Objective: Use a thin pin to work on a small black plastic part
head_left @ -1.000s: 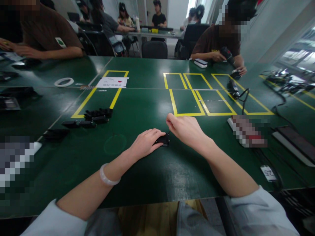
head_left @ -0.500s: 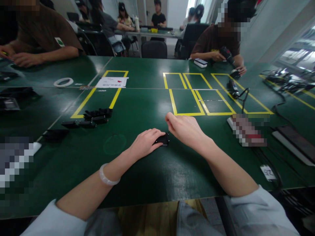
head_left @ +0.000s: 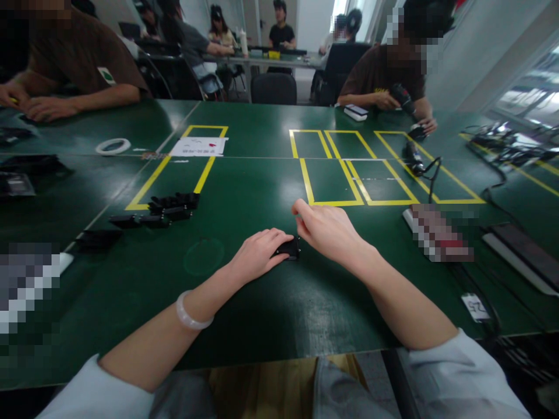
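My left hand wraps round a small black box-shaped part and presses it against the green table. Only the part's right end shows, with small shiny spots at its edge. My right hand hovers just above and to the right of that end, its fingers curled together in a pinch. Whatever lies between those fingertips is hidden by the hand. To the left of my hands, several similar black parts lie in a loose group.
Yellow tape outlines mark the table beyond my hands. A white tape roll and a paper sheet lie far left. On the right are a cabled black tool and a tag. A co-worker holds a power drill.
My right hand has shifted very slightly, its fingers curling a little differently. My left hand and the black part stay in place. At the far left, a co-worker's hands have moved a little.
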`<state>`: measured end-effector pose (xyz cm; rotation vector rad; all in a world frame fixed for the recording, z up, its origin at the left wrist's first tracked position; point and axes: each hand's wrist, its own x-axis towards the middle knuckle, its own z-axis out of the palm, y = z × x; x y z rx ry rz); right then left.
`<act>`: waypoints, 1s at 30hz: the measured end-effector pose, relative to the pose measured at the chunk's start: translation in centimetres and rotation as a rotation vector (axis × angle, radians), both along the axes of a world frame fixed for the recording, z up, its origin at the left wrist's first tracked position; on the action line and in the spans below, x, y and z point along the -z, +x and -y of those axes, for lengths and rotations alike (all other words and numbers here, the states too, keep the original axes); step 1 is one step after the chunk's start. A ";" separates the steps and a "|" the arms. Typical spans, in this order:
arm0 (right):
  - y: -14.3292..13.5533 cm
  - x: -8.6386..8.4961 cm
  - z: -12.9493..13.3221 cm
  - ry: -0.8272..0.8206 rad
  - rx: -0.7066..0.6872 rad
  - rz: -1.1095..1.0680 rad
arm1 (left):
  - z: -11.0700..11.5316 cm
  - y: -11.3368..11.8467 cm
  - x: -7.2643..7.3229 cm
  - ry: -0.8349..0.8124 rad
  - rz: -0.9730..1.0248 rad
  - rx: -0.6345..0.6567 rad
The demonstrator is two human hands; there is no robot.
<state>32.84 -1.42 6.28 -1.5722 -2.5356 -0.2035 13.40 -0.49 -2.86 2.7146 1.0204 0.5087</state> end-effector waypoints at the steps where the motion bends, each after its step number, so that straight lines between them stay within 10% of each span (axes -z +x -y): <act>1: 0.0 0.0 0.0 -0.003 -0.002 -0.008 | 0.0 0.0 0.0 0.001 -0.002 0.000; 30: 0.2 -0.1 0.2 -0.013 -0.013 0.008 | 0.1 0.1 -0.2 0.007 -0.004 0.003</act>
